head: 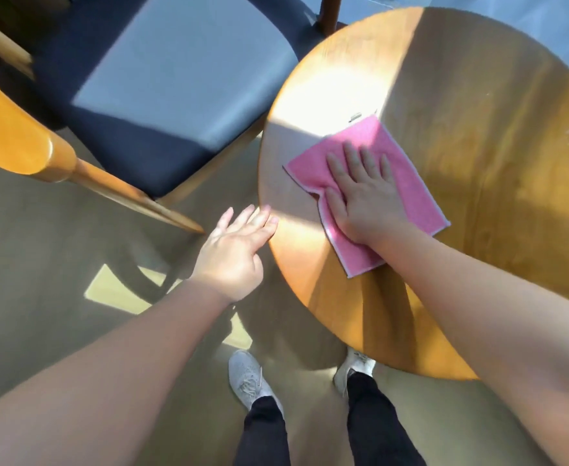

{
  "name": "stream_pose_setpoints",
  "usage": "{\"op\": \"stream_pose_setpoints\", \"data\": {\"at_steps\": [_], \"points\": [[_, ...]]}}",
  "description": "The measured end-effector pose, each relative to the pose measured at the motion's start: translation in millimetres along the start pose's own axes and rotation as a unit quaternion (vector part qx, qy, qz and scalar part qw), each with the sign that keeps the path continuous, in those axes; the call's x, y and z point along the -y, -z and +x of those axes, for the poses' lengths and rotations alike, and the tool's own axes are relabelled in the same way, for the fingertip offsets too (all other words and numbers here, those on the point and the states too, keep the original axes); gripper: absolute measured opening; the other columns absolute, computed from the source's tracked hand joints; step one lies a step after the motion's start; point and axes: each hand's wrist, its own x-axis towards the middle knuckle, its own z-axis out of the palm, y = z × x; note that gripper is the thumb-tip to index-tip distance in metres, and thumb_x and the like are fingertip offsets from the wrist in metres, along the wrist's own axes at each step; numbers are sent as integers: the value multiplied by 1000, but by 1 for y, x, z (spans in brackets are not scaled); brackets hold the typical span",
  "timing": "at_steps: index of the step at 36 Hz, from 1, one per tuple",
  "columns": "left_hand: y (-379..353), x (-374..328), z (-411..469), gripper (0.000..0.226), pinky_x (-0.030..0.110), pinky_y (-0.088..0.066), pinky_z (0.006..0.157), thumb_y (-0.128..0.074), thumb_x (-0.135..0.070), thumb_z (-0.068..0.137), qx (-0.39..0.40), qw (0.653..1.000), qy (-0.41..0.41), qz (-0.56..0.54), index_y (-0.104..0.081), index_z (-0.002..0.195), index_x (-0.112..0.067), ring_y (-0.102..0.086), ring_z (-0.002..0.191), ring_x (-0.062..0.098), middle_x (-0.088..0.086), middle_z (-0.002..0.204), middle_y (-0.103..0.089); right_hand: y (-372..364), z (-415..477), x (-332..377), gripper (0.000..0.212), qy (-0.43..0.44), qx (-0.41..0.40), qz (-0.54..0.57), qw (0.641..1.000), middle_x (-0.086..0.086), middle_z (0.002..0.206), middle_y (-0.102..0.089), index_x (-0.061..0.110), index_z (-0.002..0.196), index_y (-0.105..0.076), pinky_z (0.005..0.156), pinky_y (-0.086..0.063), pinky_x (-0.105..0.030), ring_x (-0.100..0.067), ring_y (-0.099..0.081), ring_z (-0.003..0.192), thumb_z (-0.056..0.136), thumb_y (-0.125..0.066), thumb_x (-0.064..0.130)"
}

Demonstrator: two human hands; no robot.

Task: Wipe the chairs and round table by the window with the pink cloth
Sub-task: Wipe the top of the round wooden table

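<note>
The pink cloth (407,183) lies flat on the round wooden table (461,105), near its left front part. My right hand (360,193) presses on the cloth with straight, spread fingers. My left hand (234,250) hovers at the table's left edge, fingers straight, the fingertips at the rim. A wooden chair with a dark blue seat (162,82) stands to the left of the table, its seat partly sunlit.
The chair's wooden backrest and leg (24,142) reach in from the left. My feet in white shoes (249,378) stand on the grey floor below the table's front edge. Sun patches fall on the floor and the tabletop.
</note>
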Motion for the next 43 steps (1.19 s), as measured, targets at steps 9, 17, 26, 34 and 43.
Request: {"op": "stream_pose_setpoints", "data": {"at_steps": [9,17,26,34,43], "points": [[-5,-4,-1,75,23,11,115,-29,-4,74,-18,999,26,-23,-38,146,-22,-15,146,14,-7,155,-24,25,92,-14,65,-12,-47,19,999,-12,163,-11,22,153,-26,119,-1,-54,-35,-7,150,92,-21,44],[-8,-4,-3,76,26,9,117,-32,-2,74,-12,999,36,-15,-36,146,-28,-12,146,13,-12,155,-19,13,60,-10,63,2,-37,17,999,-13,163,-8,20,155,-16,119,-4,-56,-35,-4,150,99,-17,50],[-2,-5,-13,81,28,14,116,-36,1,81,32,999,23,-4,-12,152,-31,8,145,6,-18,154,9,-41,-91,40,63,-9,0,25,1000,-16,161,-16,14,152,-28,118,0,-50,-37,-12,148,97,-30,44],[0,9,-52,73,21,13,114,-38,-3,84,14,996,84,-6,-19,152,-21,0,145,2,-10,160,-6,-61,-137,67,62,-4,23,-12,1000,-17,159,-15,12,151,-23,118,2,-50,-33,-6,146,102,-10,46],[13,37,-72,69,24,-5,116,-42,4,81,-47,993,98,-45,-36,146,-17,-20,143,14,-3,155,-29,-40,-73,83,55,68,-77,53,993,-19,144,-48,11,132,-60,112,-19,-57,-42,-40,134,92,-37,40]]}}
